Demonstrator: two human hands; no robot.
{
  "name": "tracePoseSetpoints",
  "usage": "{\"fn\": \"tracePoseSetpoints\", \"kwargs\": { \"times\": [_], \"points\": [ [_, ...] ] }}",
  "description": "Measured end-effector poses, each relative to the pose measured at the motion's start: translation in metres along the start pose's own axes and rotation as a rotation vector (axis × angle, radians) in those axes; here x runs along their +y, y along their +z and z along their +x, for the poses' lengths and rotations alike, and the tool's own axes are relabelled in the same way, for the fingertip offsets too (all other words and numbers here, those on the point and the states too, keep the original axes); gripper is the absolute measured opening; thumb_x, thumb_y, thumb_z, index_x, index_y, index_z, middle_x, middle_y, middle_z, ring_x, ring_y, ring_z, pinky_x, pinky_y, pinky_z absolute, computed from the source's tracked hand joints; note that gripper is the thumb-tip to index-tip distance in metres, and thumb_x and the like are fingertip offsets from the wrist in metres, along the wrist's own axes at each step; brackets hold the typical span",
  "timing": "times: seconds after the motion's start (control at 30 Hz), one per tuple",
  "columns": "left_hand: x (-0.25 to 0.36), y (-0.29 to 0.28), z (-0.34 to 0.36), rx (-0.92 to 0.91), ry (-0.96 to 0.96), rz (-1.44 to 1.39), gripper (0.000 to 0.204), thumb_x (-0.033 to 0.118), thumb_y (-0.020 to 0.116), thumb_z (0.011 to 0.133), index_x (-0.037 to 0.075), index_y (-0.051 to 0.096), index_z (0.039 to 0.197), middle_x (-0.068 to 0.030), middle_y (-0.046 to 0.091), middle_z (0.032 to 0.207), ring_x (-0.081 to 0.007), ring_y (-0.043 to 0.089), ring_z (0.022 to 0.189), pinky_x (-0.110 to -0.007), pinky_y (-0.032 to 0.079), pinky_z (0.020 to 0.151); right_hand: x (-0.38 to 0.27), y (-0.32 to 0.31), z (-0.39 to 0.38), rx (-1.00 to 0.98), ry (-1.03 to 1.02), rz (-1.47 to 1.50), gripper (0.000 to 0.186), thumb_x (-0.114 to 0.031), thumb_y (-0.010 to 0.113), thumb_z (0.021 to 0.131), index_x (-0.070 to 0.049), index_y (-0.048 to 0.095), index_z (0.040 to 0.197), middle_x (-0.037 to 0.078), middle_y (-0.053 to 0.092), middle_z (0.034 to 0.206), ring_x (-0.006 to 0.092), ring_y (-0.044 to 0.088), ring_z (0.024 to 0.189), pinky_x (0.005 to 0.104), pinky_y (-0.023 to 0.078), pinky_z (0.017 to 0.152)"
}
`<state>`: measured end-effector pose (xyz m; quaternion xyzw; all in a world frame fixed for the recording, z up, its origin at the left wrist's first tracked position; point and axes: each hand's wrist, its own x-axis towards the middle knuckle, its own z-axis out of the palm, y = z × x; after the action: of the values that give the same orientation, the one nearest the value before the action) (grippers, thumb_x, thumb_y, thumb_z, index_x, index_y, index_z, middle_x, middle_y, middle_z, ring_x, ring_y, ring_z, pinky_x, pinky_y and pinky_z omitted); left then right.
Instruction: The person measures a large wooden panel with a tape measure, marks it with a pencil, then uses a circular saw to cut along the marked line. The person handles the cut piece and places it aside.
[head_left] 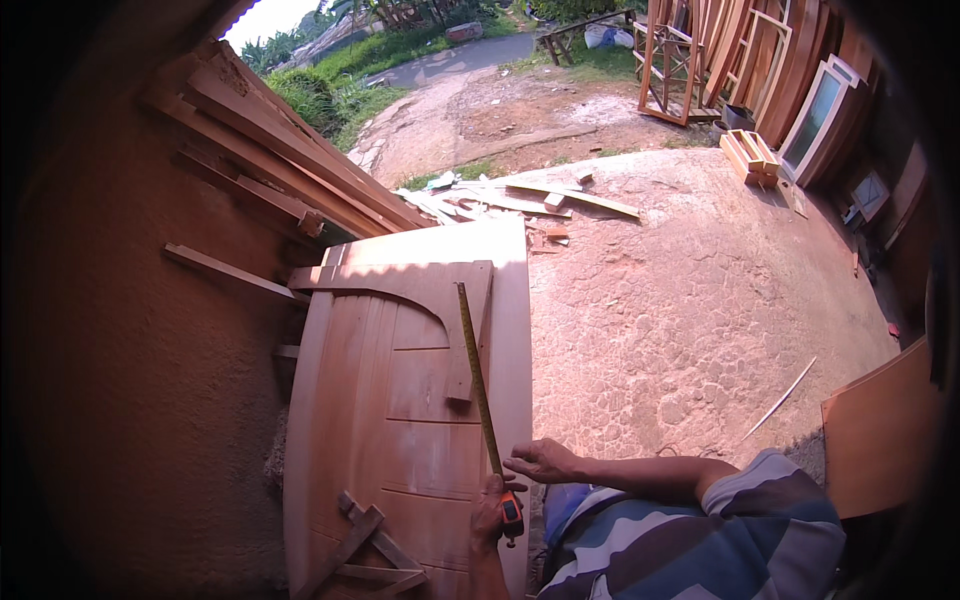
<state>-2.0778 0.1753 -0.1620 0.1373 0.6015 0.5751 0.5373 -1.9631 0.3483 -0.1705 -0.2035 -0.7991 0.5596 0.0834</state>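
My left hand [487, 512] is wrapped round an orange and black tape measure [511, 508] near the front right edge of a wooden door panel [430, 455]. From the case, the yellow tape blade [478, 390] runs out away from me and crosses an L-shaped wooden piece [466, 340] with a curved inner edge. That piece lies on the far part of the panel. Beside the blade, just above the case, my right hand [543, 461] has its fingers loosely bent and apart, with nothing visible in it. Whether its fingertips touch the blade I cannot tell.
Crossed wood strips [365, 550] lie on the panel's near left. Long boards [290, 150] lean on the left wall [150, 400]. Offcuts [500, 200] litter the ground beyond the panel. Wooden frames [670, 70] stand at the far right, a brown board [880, 430] at the near right.
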Motion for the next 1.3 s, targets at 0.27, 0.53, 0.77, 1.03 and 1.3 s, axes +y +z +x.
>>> {"fn": "tracePoseSetpoints", "kwargs": {
  "times": [0.27, 0.53, 0.77, 1.03, 1.3],
  "points": [
    [0.028, 0.046, 0.128, -0.239, -0.133, 0.164, 0.045, 0.044, 0.047, 0.109, 0.004, 0.066, 0.101, -0.0136, 0.075, 0.091, -0.0114, 0.062, 0.061, -0.026, 0.051, 0.055, 0.042, -0.105, 0.055, 0.268, 0.091, 0.178, 0.035, -0.033, 0.062, 0.101, 0.001, 0.070, 0.100, 0.016, 0.067, 0.080, 0.0176, 0.063, 0.073, 0.0368, 0.051, 0.068],
    [0.060, 0.073, 0.267, -0.264, -0.180, 0.357, 0.049, 0.041, 0.046, 0.110, 0.002, 0.072, 0.094, -0.0082, 0.073, 0.084, -0.0118, 0.061, 0.066, -0.030, 0.050, 0.063, 0.108, -0.211, 0.170, 0.346, 0.383, 0.499, 0.035, -0.035, 0.063, 0.100, -0.002, 0.067, 0.086, -0.001, 0.055, 0.070, 0.0085, 0.047, 0.064, 0.0293, 0.039, 0.056],
    [0.083, 0.080, 0.332, -0.200, -0.269, 0.345, 0.054, 0.044, 0.048, 0.107, 0.002, 0.075, 0.086, -0.0011, 0.063, 0.070, -0.0104, 0.055, 0.063, -0.030, 0.045, 0.060, 0.153, -0.308, 0.266, 0.357, 0.436, 0.374, 0.038, -0.036, 0.066, 0.098, -0.002, 0.065, 0.081, 0.000, 0.052, 0.065, 0.0096, 0.045, 0.057, 0.0324, 0.037, 0.051],
    [0.085, 0.088, 0.355, 0.008, -0.238, 0.321, 0.051, 0.043, 0.055, 0.104, 0.002, 0.072, 0.080, -0.0018, 0.064, 0.069, -0.0106, 0.058, 0.064, -0.030, 0.046, 0.061, 0.205, -0.389, 0.362, 0.328, 0.533, 0.460, 0.029, -0.033, 0.067, 0.097, -0.009, 0.062, 0.083, -0.002, 0.051, 0.064, 0.0057, 0.039, 0.044, 0.0264, 0.028, 0.038],
    [0.083, 0.127, 0.384, 0.364, -0.373, 0.416, 0.057, 0.051, 0.054, 0.103, 0.002, 0.073, 0.081, -0.0064, 0.066, 0.070, -0.0159, 0.061, 0.065, -0.035, 0.050, 0.065, 0.244, -0.451, 0.458, 0.007, 0.525, 0.259, 0.030, -0.033, 0.068, 0.090, -0.004, 0.064, 0.081, -0.002, 0.048, 0.059, 0.0086, 0.039, 0.046, 0.0309, 0.029, 0.042]
  ]
}}
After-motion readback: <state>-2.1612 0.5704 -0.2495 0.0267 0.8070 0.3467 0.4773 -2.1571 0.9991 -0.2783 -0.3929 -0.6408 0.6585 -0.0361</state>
